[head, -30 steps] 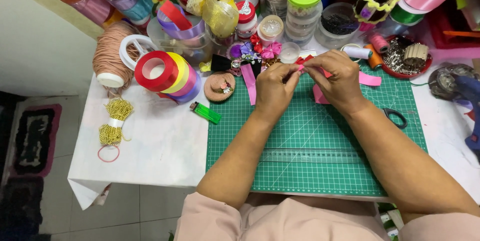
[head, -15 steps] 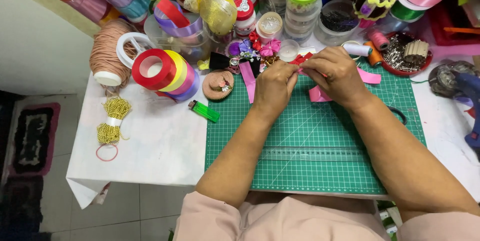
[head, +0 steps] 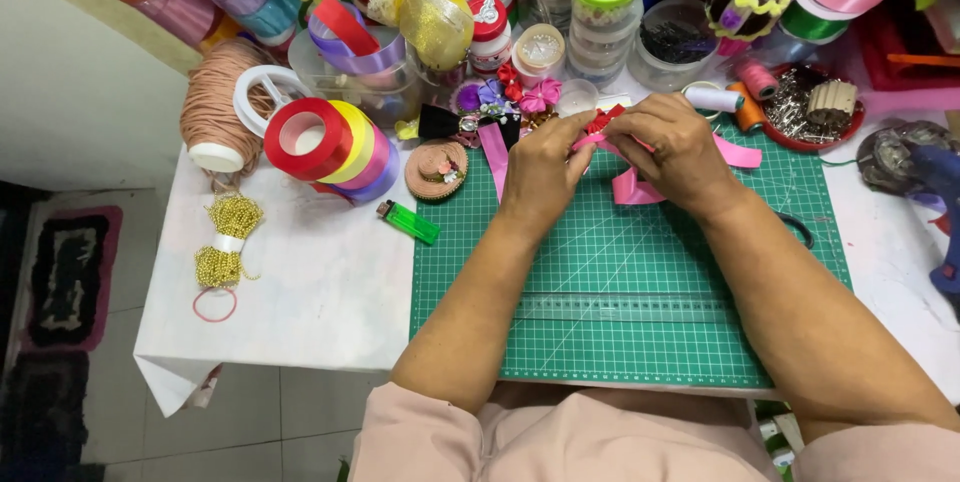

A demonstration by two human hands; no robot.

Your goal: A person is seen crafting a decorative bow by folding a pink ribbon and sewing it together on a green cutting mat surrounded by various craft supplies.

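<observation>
My left hand and my right hand meet over the far part of a green cutting mat. Both pinch a pink ribbon, folded between the fingertips, with a loop hanging below my right hand. Another pink ribbon strip lies flat on the mat just left of my left hand. A further pink piece pokes out to the right of my right hand. A small red ribbon bit sits just beyond the fingers.
Stacked ribbon rolls, a green lighter, a small straw hat, a cord spool and gold beads lie left. Jars and ribbon flowers crowd the back. Scissors, a clear ruler, a glue gun are right.
My hands have drawn slightly closer over the mat, and the fingers have shifted on the pink ribbon. The loop under my right hand shows more now.
</observation>
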